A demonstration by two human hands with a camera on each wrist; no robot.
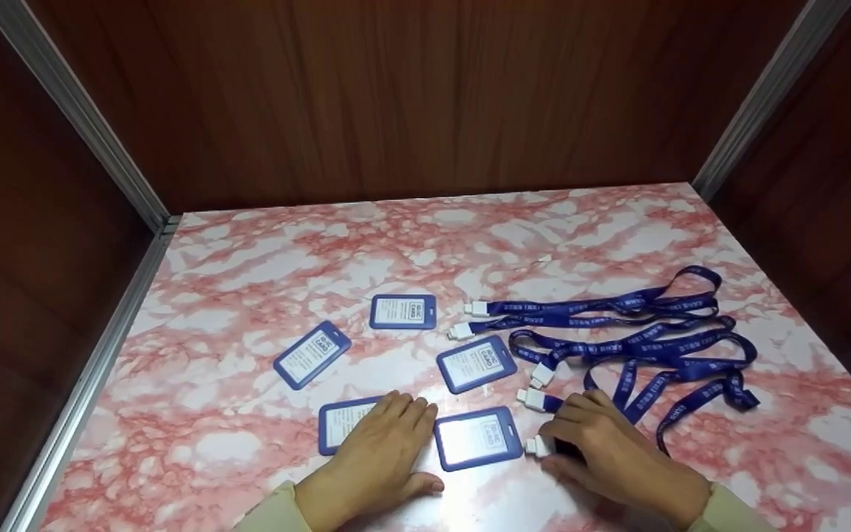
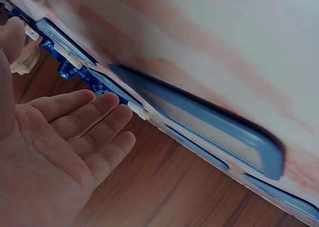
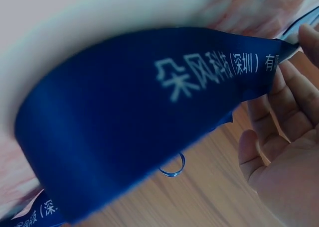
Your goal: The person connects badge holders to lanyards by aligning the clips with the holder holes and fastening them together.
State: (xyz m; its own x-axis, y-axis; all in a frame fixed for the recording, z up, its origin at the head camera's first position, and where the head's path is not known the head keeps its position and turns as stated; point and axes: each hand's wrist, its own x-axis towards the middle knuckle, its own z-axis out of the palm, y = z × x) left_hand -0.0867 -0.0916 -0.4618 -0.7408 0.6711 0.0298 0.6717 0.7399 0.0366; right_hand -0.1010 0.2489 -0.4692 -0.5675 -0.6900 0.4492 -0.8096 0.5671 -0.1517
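Note:
My left hand [image 1: 377,454] hovers or rests over a blue badge holder [image 1: 332,430], covering its right part; whether it touches cannot be told. In the left wrist view its fingers [image 2: 99,122] are loosely extended and the palm is bare. Between the two hands lies another blue badge holder [image 1: 473,440], its slot end to the right. My right hand [image 1: 610,447] pinches a blue lanyard [image 3: 124,112] between thumb and fingers, close behind its white clip [image 1: 540,446]. That clip points left at the holder's slot, with a small gap. White lettering runs along the strap.
Further blue badge holders lie at the left [image 1: 312,355], back [image 1: 403,312] and centre [image 1: 476,363]. Several blue lanyards [image 1: 640,347] with white clips spread over the right side of the red-and-white marbled table [image 1: 248,258]. Brown wood panels [image 1: 425,96] enclose the back and sides.

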